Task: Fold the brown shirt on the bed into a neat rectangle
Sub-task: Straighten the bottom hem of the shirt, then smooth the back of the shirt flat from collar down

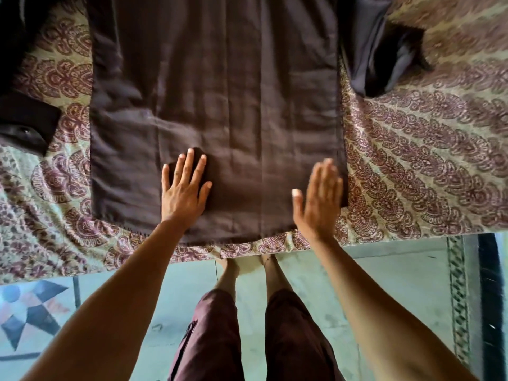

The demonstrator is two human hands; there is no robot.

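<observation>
The brown shirt (220, 92) lies spread flat on the bed, its hem toward me near the bed's front edge. One sleeve (368, 50) trails off at the upper right, and a buttoned cuff (26, 125) lies at the left. My left hand (184, 188) rests flat, fingers spread, on the lower left part of the shirt. My right hand (319, 196) is blurred, palm down with fingers together, over the shirt's lower right corner. Neither hand grips the cloth.
The bed carries a patterned maroon and cream bedspread (426, 160) that shows on both sides of the shirt. Its front edge (247, 247) runs just below the hem. Beneath are a pale tiled floor (384, 270) and my legs.
</observation>
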